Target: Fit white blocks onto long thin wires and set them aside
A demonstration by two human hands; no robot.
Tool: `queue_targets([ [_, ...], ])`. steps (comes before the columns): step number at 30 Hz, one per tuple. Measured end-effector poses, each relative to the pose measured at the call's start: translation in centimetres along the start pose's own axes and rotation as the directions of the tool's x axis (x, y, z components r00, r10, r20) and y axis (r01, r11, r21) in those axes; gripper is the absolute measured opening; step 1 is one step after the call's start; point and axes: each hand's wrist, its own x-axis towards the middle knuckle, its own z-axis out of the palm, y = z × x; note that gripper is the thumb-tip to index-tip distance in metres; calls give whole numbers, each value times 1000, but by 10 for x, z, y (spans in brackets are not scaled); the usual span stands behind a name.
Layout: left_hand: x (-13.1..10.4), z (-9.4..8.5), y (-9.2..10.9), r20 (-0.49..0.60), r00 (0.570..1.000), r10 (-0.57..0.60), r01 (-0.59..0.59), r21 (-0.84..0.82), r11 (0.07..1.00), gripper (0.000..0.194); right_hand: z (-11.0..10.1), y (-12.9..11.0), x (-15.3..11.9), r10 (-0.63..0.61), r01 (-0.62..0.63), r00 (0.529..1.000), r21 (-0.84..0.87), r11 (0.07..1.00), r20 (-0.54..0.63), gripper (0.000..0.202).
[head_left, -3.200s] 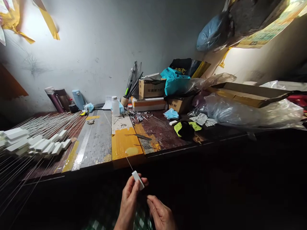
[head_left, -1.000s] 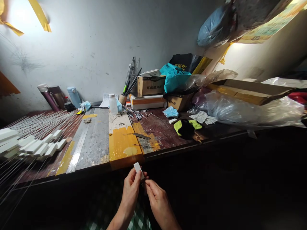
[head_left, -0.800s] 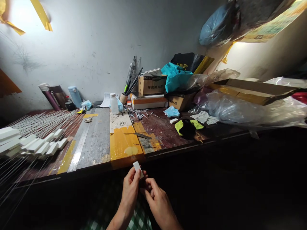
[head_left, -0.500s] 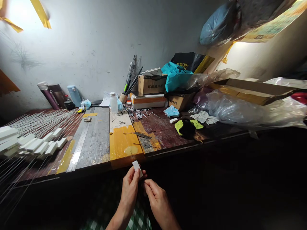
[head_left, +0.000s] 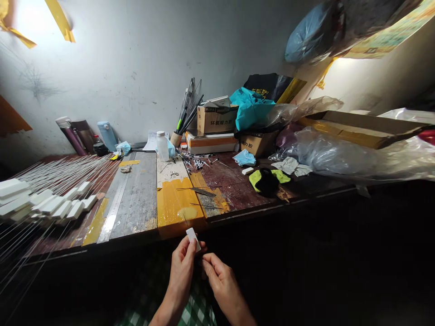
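Note:
My left hand [head_left: 181,262] pinches a small white rectangular block [head_left: 192,235] just in front of the table's near edge. A thin dark wire or rod rises from the block's far end. Close beside it, my right hand [head_left: 219,274] is closed, thumb against forefinger, below and right of the block; what those fingers grip, if anything, is too small or hidden to make out. Beyond the block, a yellowish glue-like puddle [head_left: 186,213] lies on orange tape [head_left: 170,199] covering the table edge.
At left, white blocks [head_left: 54,204] with long thin rods lie piled, some rods jutting past the edge. A steel ruler [head_left: 115,210], plastic bottle [head_left: 162,147], blue mask [head_left: 244,157] and black-and-lime cloth [head_left: 268,180] are on the table. Cardboard boxes [head_left: 214,120] stand behind.
The view has shifted slightly, so the table things appear a little further right. My hands and the white block hold nearly the same pose, slightly further left in view.

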Motion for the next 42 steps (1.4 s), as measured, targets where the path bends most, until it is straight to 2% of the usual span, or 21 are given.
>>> queue_targets([
  [3, -1, 1, -2, 23, 1000, -3, 2, 29, 1000, 28, 0, 2, -2, 61, -62, 998, 38, 997, 28, 26],
  [6, -3, 4, -5, 30, 999, -13, 12, 28, 1000, 29, -1, 4, -7, 105, -105, 994, 4, 994, 1, 17],
  [10, -6, 6, -7, 30, 999, -27, 27, 14, 1000, 31, -6, 2, -10, 106, -106, 994, -7, 994, -4, 25],
  [16, -9, 3, -3, 41, 997, -62, 59, 64, 996, 33, -9, -3, -11, 110, -116, 989, 51, 992, 95, 33],
  [21, -11, -1, -2, 40, 998, -58, 55, 73, 996, 32, -4, -4, -11, 129, -134, 990, 77, 988, 61, 23],
  [30, -7, -7, 1, -6, 999, -48, 48, 48, 998, 35, -3, -16, -4, 87, -94, 990, 57, 994, 107, 33],
  [35, -9, -16, 6, -58, 995, -85, 85, 2, 996, 43, 5, -19, -1, 90, -100, 986, 68, 993, 137, 23],
  [39, -7, -20, 7, -84, 992, -91, 89, -27, 996, 46, 14, -16, 2, 87, -89, 992, 14, 996, 92, 9],
  [42, -5, -19, 5, -64, 996, -58, 57, -21, 998, 42, 15, -14, 3, 38, -38, 998, -3, 999, 55, 17],
])
